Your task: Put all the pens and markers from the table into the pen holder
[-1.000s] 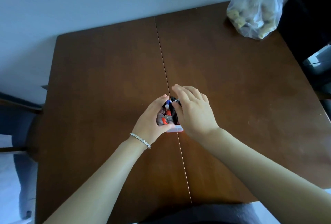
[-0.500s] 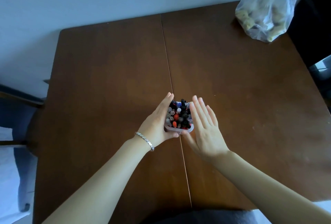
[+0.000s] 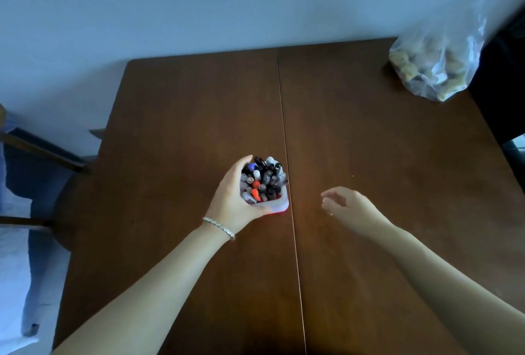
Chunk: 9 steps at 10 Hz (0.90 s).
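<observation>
At the far left, beside the table, part of a chair with a dark wooden frame stood over a pale floor. The brown wooden table filled most of the view, with a thin seam running down its middle from the far edge to the near edge.

The left hand reached in from the lower left, a silver bracelet around its wrist. Its fingers were wrapped around the left and near sides of the pen holder, clamped on its pale wall, with the thumb across the near side. The pen holder stood on the table just left of the seam, packed with pens and markers standing upright, their caps black, grey, white, blue and orange-red.

Right of the seam, the right hand hovered over the bare wood, well apart from the pen holder. It held nothing; its fingers were loosely curled and slightly apart.

In the far right corner of the table lay a clear plastic bag with small pale brown lumps inside, too blurred to identify.
</observation>
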Tool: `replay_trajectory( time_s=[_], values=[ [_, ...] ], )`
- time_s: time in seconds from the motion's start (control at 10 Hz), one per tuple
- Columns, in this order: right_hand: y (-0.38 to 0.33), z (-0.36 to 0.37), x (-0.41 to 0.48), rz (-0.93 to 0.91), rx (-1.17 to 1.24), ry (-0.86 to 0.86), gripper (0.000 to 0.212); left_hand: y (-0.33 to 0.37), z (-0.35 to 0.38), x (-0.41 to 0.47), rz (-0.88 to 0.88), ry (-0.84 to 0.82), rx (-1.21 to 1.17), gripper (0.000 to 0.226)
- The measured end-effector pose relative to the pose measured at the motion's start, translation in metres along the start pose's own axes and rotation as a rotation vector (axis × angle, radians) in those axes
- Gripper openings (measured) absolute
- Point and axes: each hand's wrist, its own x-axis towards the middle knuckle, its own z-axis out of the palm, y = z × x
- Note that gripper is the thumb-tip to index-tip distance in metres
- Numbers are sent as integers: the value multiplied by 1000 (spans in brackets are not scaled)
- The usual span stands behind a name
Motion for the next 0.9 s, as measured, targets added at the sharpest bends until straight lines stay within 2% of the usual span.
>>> replay_trajectory(
  time_s=[0.2,0.4,0.5,0.6,0.7,0.8,0.9],
  values=[
    [-9,4,30,46,-172,-169,27,-6,-58,43,-119,102,106,86],
    [-13,-2,43,68,-251,-155,28,-16,-74,70,-152,-6,107,90],
    [-12,-7,41,83,-274,-157,28,-21,-76,73,-160,-55,35,94],
    [-12,-9,39,96,-303,-149,29,-20,-78,73,-176,-106,6,106],
    [-19,-12,34,109,-356,-163,30,-15,-77,70,-215,-98,85,114],
    [-34,-20,29,76,-399,-161,30,2,-70,62,-103,90,320,108],
    [-50,-31,28,29,-486,-149,31,37,-67,58,84,30,504,64]
  ],
)
